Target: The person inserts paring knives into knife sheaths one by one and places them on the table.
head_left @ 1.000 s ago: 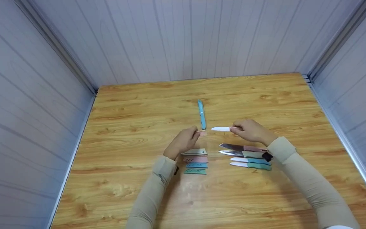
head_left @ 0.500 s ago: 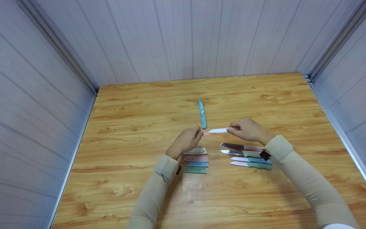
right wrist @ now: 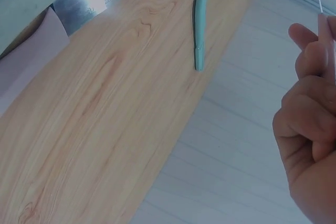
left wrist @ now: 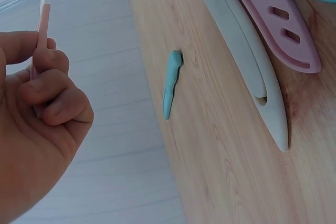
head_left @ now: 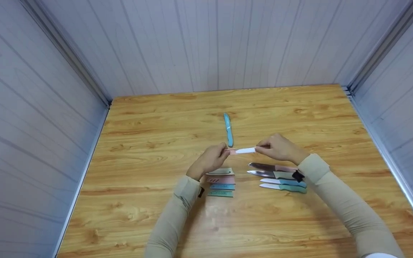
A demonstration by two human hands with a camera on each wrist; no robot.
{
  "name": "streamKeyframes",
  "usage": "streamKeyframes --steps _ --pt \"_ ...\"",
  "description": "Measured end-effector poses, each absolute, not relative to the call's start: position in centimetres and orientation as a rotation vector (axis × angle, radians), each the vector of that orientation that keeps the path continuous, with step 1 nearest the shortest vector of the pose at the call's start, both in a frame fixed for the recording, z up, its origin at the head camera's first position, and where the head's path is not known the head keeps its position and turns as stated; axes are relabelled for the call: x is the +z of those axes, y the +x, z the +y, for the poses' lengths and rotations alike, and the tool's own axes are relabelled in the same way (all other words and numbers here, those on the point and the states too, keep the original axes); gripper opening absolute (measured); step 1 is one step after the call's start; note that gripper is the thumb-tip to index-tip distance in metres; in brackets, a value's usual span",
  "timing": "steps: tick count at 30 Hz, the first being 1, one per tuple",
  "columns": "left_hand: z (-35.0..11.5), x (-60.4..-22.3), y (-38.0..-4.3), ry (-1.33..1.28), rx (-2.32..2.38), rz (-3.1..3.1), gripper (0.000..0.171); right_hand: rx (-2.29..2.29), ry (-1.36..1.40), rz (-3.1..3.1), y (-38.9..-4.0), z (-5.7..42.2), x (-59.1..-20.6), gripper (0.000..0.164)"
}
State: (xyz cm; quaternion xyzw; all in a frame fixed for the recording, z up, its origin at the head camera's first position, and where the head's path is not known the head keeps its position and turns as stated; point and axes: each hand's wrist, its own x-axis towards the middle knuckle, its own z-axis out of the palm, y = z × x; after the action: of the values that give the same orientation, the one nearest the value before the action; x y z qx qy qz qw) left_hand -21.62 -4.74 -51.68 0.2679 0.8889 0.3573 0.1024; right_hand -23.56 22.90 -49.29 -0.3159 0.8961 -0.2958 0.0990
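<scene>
My left hand (head_left: 210, 158) pinches a small pink knife sheath (head_left: 232, 152) between thumb and fingers, its mouth facing right. A knife with a white blade (head_left: 245, 150) and a pink handle (right wrist: 325, 40) is held by my right hand (head_left: 277, 147), the blade pointing left. The blade tip meets the sheath's mouth; whether it has entered cannot be told. In the left wrist view, the sheath (left wrist: 44, 22) appears edge-on in line with the blade. Just beyond both hands lies a light-blue knife (head_left: 228, 130), its blade covered by a matching sheath.
Near my left wrist lie a cream sheath (head_left: 222, 171), a pink sheath (head_left: 221, 180), a blue sheath (head_left: 222, 186) and a green sheath (head_left: 221, 193) in a column. Several bare knives (head_left: 271, 174) lie below my right hand, blades leftward. Pale panels (head_left: 206, 46) enclose the wooden table (head_left: 149, 211).
My right hand has moved slightly left, bringing the white blade from a gap away up to the pink sheath. The blade now tilts a little, its tip lower. The left hand shifted slightly right.
</scene>
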Motion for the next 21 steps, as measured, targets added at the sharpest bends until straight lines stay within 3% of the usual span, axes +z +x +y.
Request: streamKeyframes --steps 21 --pt "-4.7 -52.0 -21.6 0.824 1.064 2.640 0.021 -0.874 -0.970 2.662 -23.4 21.8 -49.7 0.032"
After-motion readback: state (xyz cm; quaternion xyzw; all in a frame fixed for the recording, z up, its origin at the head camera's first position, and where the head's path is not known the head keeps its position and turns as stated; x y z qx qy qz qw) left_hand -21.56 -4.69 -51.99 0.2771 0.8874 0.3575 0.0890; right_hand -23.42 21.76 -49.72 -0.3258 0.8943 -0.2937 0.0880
